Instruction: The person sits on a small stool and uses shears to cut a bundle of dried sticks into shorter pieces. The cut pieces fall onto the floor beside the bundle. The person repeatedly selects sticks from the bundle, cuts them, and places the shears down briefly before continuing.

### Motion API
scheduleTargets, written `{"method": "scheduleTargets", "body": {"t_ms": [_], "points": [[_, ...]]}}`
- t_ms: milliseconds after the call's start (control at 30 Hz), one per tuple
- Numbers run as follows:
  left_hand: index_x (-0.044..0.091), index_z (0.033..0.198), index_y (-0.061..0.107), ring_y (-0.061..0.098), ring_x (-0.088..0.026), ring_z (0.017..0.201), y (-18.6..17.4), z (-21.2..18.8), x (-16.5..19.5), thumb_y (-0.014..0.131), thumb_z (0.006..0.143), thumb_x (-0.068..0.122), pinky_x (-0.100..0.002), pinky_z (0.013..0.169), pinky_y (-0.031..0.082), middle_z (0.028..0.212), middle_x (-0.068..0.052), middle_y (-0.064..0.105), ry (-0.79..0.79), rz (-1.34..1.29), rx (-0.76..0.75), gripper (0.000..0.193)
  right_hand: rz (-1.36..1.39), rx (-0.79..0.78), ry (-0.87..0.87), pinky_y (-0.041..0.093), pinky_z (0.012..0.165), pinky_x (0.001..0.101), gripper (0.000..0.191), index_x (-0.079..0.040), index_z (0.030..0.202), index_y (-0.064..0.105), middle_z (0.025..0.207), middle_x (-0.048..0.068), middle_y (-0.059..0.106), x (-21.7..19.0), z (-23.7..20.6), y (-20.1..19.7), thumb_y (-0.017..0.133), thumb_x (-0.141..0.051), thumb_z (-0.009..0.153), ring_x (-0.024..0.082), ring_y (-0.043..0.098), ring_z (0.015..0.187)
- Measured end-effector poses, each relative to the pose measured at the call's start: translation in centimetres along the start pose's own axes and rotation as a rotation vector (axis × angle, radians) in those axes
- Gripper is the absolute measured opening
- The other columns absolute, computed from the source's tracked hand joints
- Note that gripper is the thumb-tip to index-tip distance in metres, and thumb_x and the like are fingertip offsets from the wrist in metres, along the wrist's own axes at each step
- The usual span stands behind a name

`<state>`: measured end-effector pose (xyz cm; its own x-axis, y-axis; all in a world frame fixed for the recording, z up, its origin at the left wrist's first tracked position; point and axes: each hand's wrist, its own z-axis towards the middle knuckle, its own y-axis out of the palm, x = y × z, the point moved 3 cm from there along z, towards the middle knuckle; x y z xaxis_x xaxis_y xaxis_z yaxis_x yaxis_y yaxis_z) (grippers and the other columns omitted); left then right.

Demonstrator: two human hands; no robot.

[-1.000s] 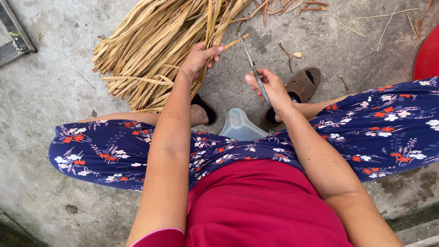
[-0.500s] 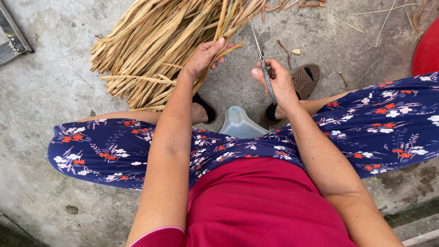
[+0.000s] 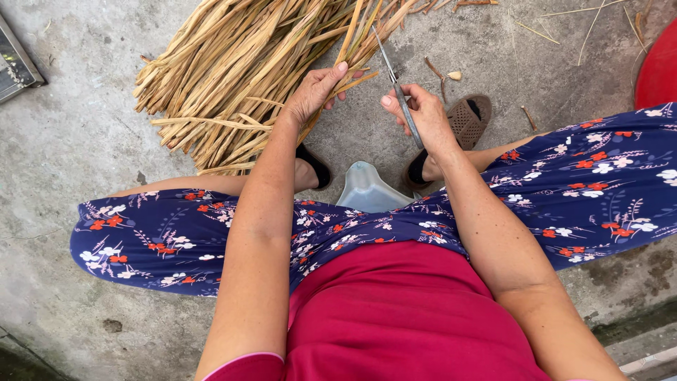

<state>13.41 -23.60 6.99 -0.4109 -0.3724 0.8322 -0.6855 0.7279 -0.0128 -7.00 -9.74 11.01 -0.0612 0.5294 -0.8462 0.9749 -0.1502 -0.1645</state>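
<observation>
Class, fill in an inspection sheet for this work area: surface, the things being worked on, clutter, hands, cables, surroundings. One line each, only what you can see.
Surface: bare grey concrete floor, stained and rough.
Job's things: pile of dried straw-coloured reed strips fanned out on the floor; thin metal blade, pointing up toward the pile.
Clutter: loose stalk scraps near the feet; a pale plastic stool edge between the knees.
Hands: left hand grips a few strips at the pile's edge; right hand closed round the blade.
Cables: nothing seen.
Surroundings: brown sandal on one foot, red object at right edge, metal-framed item at left edge.
</observation>
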Motion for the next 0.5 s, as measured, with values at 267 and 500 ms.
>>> {"method": "scheduleTargets", "body": {"t_ms": [267, 500], "points": [[0.018, 0.118, 0.081, 0.050, -0.006, 0.055, -0.04, 0.16, -0.10, 0.059, 0.094, 0.061, -0.022, 0.050, 0.043, 0.067, 0.001, 0.061, -0.019, -0.007, 0.042, 0.054, -0.096, 0.008, 0.018, 0.038, 0.041, 0.0227, 0.043, -0.006, 0.108, 0.071, 0.059, -0.003, 0.059, -0.43, -0.31, -0.02, 0.081, -0.043, 0.088, 0.004, 0.053, 0.047], [0.013, 0.105, 0.077, 0.049, -0.006, 0.051, -0.65, 0.57, -0.68, 0.062, 0.095, 0.054, -0.022, 0.048, 0.042, 0.065, 0.001, 0.062, -0.015, -0.046, 0.065, 0.045, 0.005, 0.041, 0.062, 0.038, 0.039, 0.0232, 0.041, -0.008, 0.107, 0.072, 0.059, -0.004, 0.058, -0.41, -0.55, -0.69, 0.081, -0.042, 0.087, 0.004, 0.049, 0.043]]}}
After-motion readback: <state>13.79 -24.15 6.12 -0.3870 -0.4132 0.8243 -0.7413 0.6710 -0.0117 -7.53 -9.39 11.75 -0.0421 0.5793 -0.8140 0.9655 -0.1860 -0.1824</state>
